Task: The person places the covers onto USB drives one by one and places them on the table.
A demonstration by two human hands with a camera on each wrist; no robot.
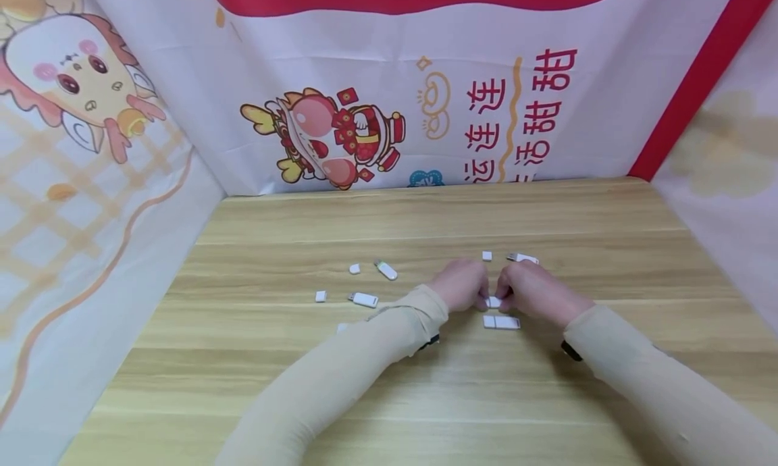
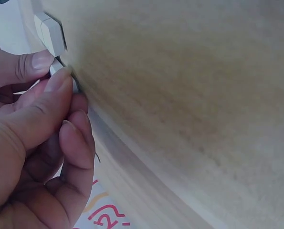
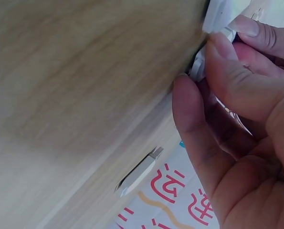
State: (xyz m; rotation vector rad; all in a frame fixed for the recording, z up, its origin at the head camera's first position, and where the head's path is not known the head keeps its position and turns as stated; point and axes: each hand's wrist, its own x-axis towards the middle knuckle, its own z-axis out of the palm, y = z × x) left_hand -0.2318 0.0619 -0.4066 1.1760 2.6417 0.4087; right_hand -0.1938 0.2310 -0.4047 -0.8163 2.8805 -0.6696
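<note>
Right of centre in the head view, the left hand [image 1: 463,285] and the right hand [image 1: 535,292] are meeting over a small white piece [image 1: 495,302] at the tabletop, its left end being pinched by the left thumb and fingers and its right end by the right. Fingertips are covering much of it, so it is probably a USB stick with its cap, but the join is not showing clearly.

Just below it in the frame, a capped white stick [image 1: 501,323] is lying flat, a seam crossing its body; in the left wrist view it is appearing at the upper left, near the thumbs. Above the hands, a loose cap [image 1: 487,256] is sitting to the left of an uncapped stick [image 1: 523,258], whose metal plug is pointing left.

Left of centre, a rounded cap [image 1: 355,269] is lying beside a rounded stick [image 1: 386,270], and lower down a square cap [image 1: 321,296] is resting left of a rectangular stick [image 1: 363,300]. Beige sleeves [image 1: 365,358] are reaching in from the bottom edge across the wood-grain table [image 1: 462,412], and a printed cloth [image 1: 340,54] is hanging behind it.
</note>
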